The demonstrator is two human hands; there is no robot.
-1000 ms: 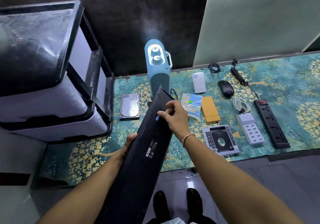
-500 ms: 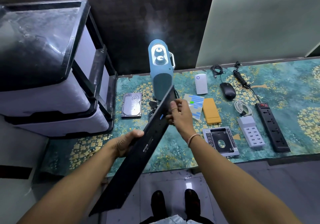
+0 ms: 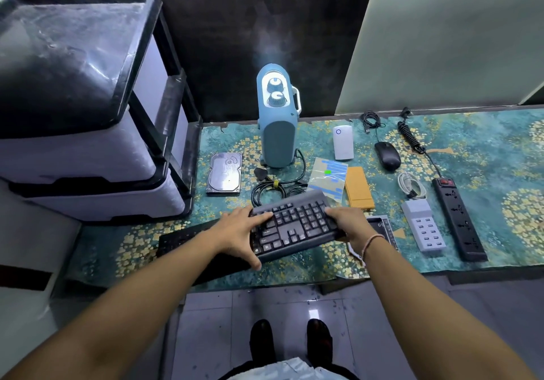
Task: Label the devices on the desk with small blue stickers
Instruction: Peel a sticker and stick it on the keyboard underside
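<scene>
With your left hand and right hand grasping the keyboard, lowering it carelessly could pinch the cable behind.

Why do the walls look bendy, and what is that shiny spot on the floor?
Head view: the wide-angle lens bows straight edges, like the drawer unit. The floor tile mirrors a light as a bright spot. The keyboard looks sharp in both hands, left hand, right hand.

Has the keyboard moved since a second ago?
Yes. The keyboard was held up on edge, underside showing, in front of the blue heater; now it lies keys-up, low over the desk, below the heater, gripped at both ends.
</scene>
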